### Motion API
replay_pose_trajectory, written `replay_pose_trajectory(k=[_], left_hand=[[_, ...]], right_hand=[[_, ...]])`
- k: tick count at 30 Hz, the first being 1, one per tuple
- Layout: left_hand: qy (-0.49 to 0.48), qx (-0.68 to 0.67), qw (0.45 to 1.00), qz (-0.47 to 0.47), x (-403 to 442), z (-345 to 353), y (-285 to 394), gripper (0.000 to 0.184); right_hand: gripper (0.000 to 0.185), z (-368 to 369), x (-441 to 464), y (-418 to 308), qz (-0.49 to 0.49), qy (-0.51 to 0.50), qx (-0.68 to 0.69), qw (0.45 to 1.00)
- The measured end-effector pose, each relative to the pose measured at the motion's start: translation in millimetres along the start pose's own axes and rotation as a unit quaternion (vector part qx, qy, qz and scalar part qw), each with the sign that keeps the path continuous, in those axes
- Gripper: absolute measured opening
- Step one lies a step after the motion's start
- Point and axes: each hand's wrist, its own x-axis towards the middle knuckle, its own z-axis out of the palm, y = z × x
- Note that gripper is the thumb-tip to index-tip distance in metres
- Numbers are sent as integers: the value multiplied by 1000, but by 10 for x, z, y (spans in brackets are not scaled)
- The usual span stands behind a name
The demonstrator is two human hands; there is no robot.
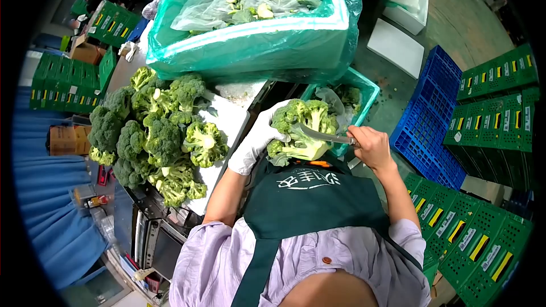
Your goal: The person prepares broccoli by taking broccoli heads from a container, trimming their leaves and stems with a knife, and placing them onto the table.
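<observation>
Shirt (219, 256) nearest, edge of knife (325, 136) seemingly touching broccoli (301, 149).

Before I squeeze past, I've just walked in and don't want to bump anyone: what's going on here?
A person in a dark green apron is holding a broccoli head in the gloved left hand. The bare right hand grips a knife, its blade right at the head. More broccoli sits piled on the person's left. Ahead stands a large bin lined with green plastic, with broccoli pieces and clear film inside.
</observation>
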Motion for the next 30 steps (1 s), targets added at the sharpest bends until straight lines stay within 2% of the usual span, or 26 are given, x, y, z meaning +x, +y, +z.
replay_pose_trajectory(k=[4,7,9,11,13,14,17,18,19,20,21,22,24,26,28,30], left_hand=[[-80,-17,996,-41,52,-98,-42,78],[-100,-23,993,-50,66,-82,-50,76],[-119,-41,990,-57,70,-55,-53,75],[-98,-35,993,-63,52,0,-57,74],[-85,-19,994,-62,70,13,-102,76],[-90,-38,991,-93,78,-12,-85,77],[-96,-27,988,-115,69,-28,-76,79],[-125,57,989,-59,60,-14,-73,80],[-148,142,979,5,108,-17,-54,82],[-145,139,980,1,94,-19,-66,82],[-105,63,991,-48,57,-25,-84,83],[-68,-4,994,-87,111,-58,-49,84],[-74,-36,996,-42,151,-122,-118,77],[-72,-62,992,-84,143,-184,-161,77],[-48,-52,992,-103,106,-154,-78,73],[-54,-98,981,-159,94,-141,-41,68]], right_hand=[[21,-75,43,55,-14,-80,-11,997],[28,-47,60,86,-22,-102,18,994],[31,6,25,114,-20,-90,26,995],[33,77,-29,149,-19,-77,34,996],[33,126,-80,199,6,-30,-14,999],[33,146,-100,183,8,-32,-13,999],[23,244,-107,255,156,-60,-97,981],[23,199,-95,225,158,-58,-99,981],[19,110,-12,189,146,19,1,989],[16,37,-3,99,137,86,107,981],[11,-19,9,19,201,64,152,966],[11,14,2,30,202,69,151,965],[11,64,-80,70,205,62,177,961],[12,56,-111,51,198,41,158,967],[13,51,-97,3,124,52,123,983],[16,54,-83,-83,110,51,91,988]])
